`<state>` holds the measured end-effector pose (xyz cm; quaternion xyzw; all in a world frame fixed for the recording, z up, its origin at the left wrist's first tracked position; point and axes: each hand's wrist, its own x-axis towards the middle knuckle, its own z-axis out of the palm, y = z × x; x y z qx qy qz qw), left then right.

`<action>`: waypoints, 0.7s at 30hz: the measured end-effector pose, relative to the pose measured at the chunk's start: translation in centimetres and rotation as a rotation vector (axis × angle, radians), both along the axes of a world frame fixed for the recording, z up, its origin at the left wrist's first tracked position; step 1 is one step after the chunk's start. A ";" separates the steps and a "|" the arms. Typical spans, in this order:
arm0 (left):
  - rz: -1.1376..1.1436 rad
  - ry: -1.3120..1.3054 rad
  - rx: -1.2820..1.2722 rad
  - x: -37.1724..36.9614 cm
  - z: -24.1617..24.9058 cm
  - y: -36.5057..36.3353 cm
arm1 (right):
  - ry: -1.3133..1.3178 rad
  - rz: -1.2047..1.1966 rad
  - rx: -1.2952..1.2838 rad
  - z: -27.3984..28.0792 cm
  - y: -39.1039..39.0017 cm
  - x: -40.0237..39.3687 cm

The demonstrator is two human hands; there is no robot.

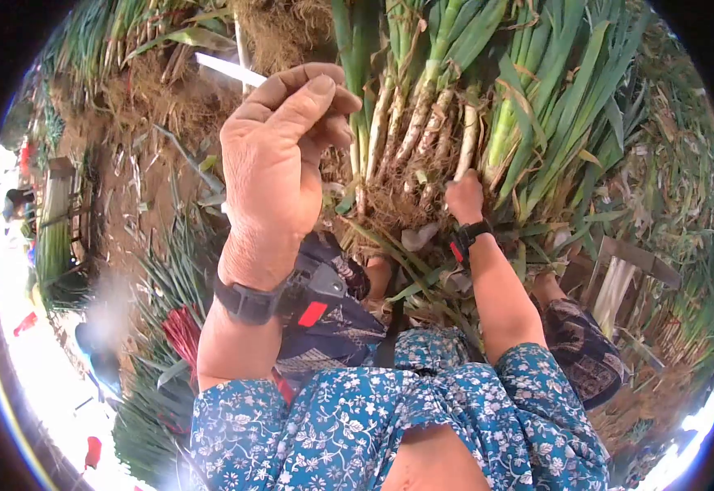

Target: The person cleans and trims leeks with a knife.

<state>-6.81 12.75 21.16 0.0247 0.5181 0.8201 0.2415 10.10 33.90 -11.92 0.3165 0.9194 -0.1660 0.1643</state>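
My left hand [279,155] is raised at the centre left, its fingers curled in and the thumb on top. A thin, bright white, blade-like strip [230,69] juts out leftward from behind these fingers; its other end is hidden. Lower and to the right, my right hand [465,200] is closed around the root end of a pale green onion stalk [469,139]. That stalk lies beside a bundle of large green onions [418,123] with dirty outer skins and bushy roots. Green leaves of the bundle run toward the top of the view.
More green onions [553,90] lie at the right of the bundle. At the upper left are rooty onion piles [152,98] on brown soil [119,196]. Red ties [183,335] lie at the left among leaves. A wooden stand [639,260] is at the right.
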 end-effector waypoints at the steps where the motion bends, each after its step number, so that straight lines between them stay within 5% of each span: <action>1: -0.007 -0.020 -0.030 -0.1 0.3 0.8 | 0.114 -0.221 -0.144 3.9 -0.5 0.0; 2: -0.018 -0.021 -0.026 0.0 0.4 0.8 | 0.253 -0.426 -0.273 6.2 -0.5 -0.4; 3: -0.035 -0.019 -0.020 0.0 0.3 1.0 | 0.435 -0.585 -0.844 5.3 1.0 0.5; 5: -0.056 -0.016 -0.020 0.3 0.3 1.3 | 0.416 -0.340 -0.739 13.7 -0.2 0.3; 10: -0.142 -0.026 -0.022 0.4 -0.6 2.6 | 0.347 -0.429 -0.561 12.7 0.5 1.4; 13: -0.177 -0.081 -0.122 0.5 -1.6 3.2 | 0.014 -0.261 -0.139 13.8 -0.2 -0.8; 16: -0.165 -0.081 -0.067 1.0 -0.9 3.5 | 0.418 -0.139 -0.143 16.4 -2.2 -3.2; 21: -0.197 -0.014 -0.110 2.1 -0.2 4.2 | 0.326 0.505 -0.124 14.2 -4.5 -10.3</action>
